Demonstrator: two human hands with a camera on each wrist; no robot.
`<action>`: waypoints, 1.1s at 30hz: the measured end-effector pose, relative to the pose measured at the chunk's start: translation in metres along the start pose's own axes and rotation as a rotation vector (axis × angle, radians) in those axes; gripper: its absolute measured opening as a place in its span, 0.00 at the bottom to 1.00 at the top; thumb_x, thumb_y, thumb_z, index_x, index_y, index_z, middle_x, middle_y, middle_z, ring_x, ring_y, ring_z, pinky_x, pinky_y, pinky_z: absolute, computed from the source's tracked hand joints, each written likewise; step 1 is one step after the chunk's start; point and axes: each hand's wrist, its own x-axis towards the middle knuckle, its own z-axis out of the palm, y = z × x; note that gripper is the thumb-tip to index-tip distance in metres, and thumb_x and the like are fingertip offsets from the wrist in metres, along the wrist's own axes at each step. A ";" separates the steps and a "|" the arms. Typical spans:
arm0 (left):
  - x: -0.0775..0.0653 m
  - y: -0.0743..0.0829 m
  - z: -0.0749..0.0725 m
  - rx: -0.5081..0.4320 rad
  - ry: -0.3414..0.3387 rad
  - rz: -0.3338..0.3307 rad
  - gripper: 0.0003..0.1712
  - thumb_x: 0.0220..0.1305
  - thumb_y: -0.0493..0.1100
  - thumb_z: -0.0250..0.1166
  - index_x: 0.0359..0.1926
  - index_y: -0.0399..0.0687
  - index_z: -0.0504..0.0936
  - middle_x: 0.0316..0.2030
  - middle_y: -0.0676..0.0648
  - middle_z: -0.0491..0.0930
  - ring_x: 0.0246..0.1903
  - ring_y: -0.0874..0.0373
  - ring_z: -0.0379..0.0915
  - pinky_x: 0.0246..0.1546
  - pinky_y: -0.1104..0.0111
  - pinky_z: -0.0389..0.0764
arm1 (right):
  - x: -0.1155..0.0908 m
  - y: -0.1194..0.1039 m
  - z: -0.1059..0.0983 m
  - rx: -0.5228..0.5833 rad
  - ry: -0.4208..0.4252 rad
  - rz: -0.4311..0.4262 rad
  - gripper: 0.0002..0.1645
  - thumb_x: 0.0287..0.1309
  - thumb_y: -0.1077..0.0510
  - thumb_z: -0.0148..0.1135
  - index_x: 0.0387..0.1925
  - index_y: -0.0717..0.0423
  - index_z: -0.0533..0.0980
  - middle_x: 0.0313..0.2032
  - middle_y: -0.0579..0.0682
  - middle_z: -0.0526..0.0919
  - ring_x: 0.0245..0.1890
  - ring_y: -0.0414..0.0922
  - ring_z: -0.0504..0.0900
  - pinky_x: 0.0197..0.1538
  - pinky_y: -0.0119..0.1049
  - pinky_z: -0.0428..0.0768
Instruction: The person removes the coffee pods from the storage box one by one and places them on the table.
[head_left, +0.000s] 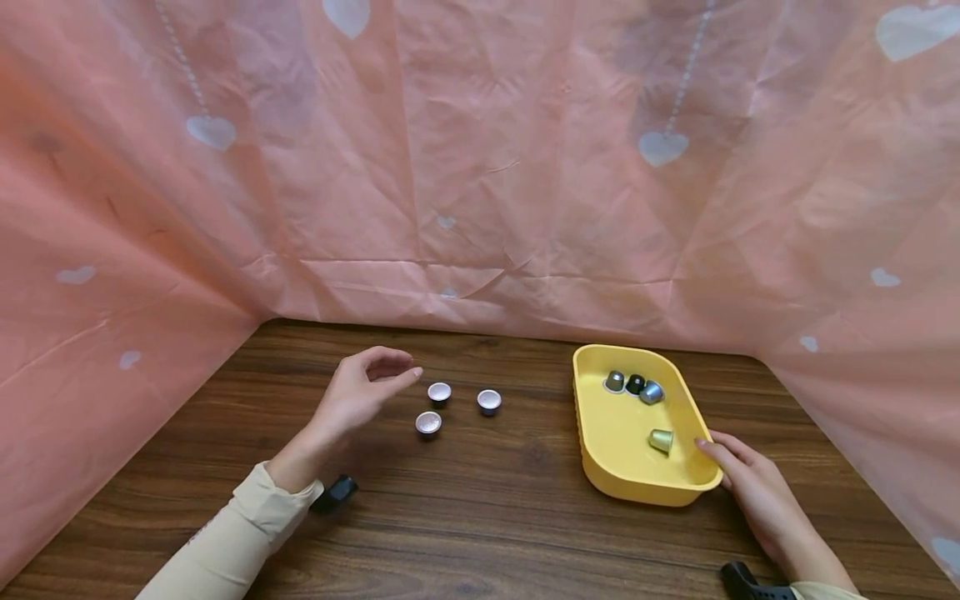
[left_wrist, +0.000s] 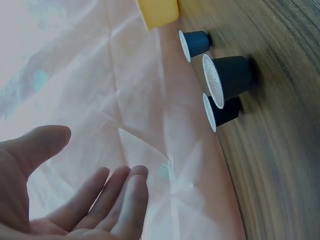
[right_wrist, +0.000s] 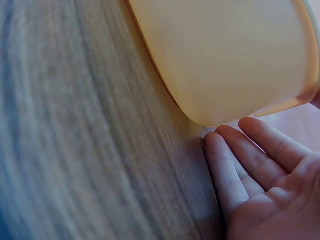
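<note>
My left hand hovers over the table just left of three coffee capsules, fingers relaxed, holding nothing. Foil side up stand one capsule at the back, another capsule nearer me and a third capsule to the right. In the left wrist view the nearest dark capsule is apart from the fingers. My right hand grips the near right corner of a yellow basket, thumb over the rim and fingers against the outer wall. Inside lie a green capsule and several darker ones, among them a blue-grey capsule.
A wooden table carries everything. Pink cloth with pale hearts hangs behind and on both sides, meeting the table's back edge. Black straps show at both wrists, one strap near the left sleeve.
</note>
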 end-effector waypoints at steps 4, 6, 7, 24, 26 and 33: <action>-0.001 -0.001 0.002 -0.021 -0.010 0.005 0.23 0.70 0.46 0.75 0.60 0.38 0.84 0.57 0.37 0.88 0.60 0.44 0.85 0.53 0.75 0.82 | 0.001 0.002 0.000 0.010 -0.001 -0.002 0.52 0.77 0.29 0.53 0.83 0.60 0.57 0.68 0.41 0.74 0.48 0.18 0.74 0.51 0.22 0.75; -0.001 -0.002 0.004 -0.017 -0.027 -0.001 0.23 0.70 0.45 0.75 0.60 0.37 0.84 0.57 0.36 0.88 0.60 0.44 0.85 0.53 0.76 0.82 | 0.001 0.004 0.001 0.018 -0.004 -0.002 0.52 0.77 0.29 0.53 0.83 0.60 0.57 0.67 0.39 0.74 0.48 0.18 0.74 0.51 0.22 0.75; -0.001 -0.002 0.005 -0.012 -0.034 0.000 0.23 0.70 0.45 0.74 0.60 0.36 0.84 0.57 0.36 0.88 0.60 0.44 0.86 0.53 0.75 0.82 | 0.001 0.004 0.002 0.021 -0.005 -0.004 0.52 0.77 0.29 0.53 0.83 0.60 0.57 0.67 0.38 0.75 0.48 0.18 0.74 0.51 0.22 0.75; 0.001 0.016 0.039 -0.049 -0.084 0.034 0.19 0.69 0.41 0.74 0.57 0.40 0.85 0.56 0.38 0.88 0.57 0.48 0.88 0.56 0.66 0.86 | 0.002 0.009 -0.001 0.001 0.003 -0.118 0.49 0.79 0.32 0.53 0.80 0.64 0.60 0.52 0.22 0.74 0.48 0.14 0.73 0.49 0.18 0.75; 0.002 0.020 0.045 -0.050 -0.084 0.046 0.18 0.70 0.41 0.74 0.57 0.40 0.86 0.57 0.38 0.88 0.57 0.48 0.88 0.58 0.63 0.86 | 0.003 0.010 -0.001 0.000 0.007 -0.132 0.48 0.80 0.33 0.53 0.80 0.65 0.61 0.52 0.22 0.75 0.48 0.14 0.73 0.49 0.18 0.75; 0.005 0.039 0.069 -0.074 -0.111 0.080 0.18 0.69 0.42 0.74 0.56 0.42 0.86 0.58 0.39 0.87 0.57 0.48 0.88 0.60 0.59 0.86 | 0.004 0.013 0.001 0.012 0.017 -0.158 0.45 0.80 0.35 0.54 0.78 0.65 0.64 0.48 0.18 0.76 0.48 0.16 0.75 0.49 0.17 0.75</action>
